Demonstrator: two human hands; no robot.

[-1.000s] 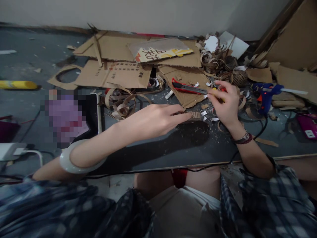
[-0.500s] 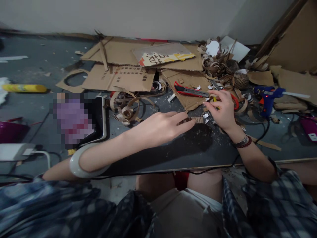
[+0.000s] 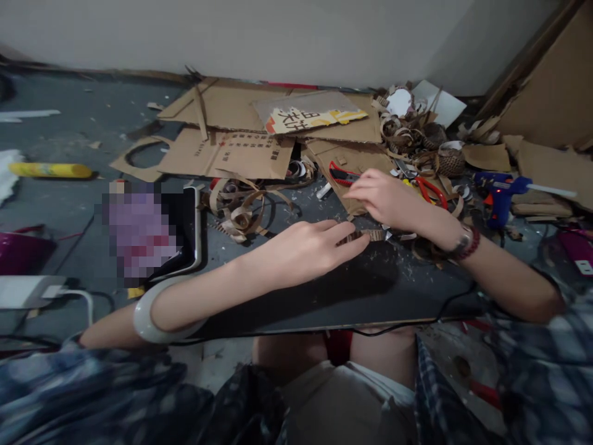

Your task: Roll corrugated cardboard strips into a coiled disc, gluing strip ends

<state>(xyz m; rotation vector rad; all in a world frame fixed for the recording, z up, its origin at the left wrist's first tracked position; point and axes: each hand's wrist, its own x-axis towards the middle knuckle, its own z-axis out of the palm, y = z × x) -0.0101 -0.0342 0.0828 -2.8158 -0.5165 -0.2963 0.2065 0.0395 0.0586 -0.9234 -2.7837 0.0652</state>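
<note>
My left hand (image 3: 310, 250) reaches across a black work board (image 3: 287, 309), and its fingertips pinch one end of a small corrugated cardboard strip (image 3: 370, 235) lying on the board. My right hand (image 3: 386, 199) is palm down just beyond the strip. Its fingers stretch left over a red utility knife (image 3: 340, 173), of which only the left end shows; I cannot see a grip on it. Red-handled scissors (image 3: 430, 190) lie on the scraps just right of that hand.
Flat cardboard sheets (image 3: 231, 148) cover the floor behind. Curled cardboard strips (image 3: 238, 207) lie left of the knife. A tablet (image 3: 188, 235) sits at left, a blue glue gun (image 3: 498, 185) with its cable at right, small woven baskets (image 3: 448, 162) behind, and a yellow tube (image 3: 50, 170) far left.
My right hand let go of the yellow-and-red tool at the right and moved left over the red knife. My left hand stayed on the cardboard strip.
</note>
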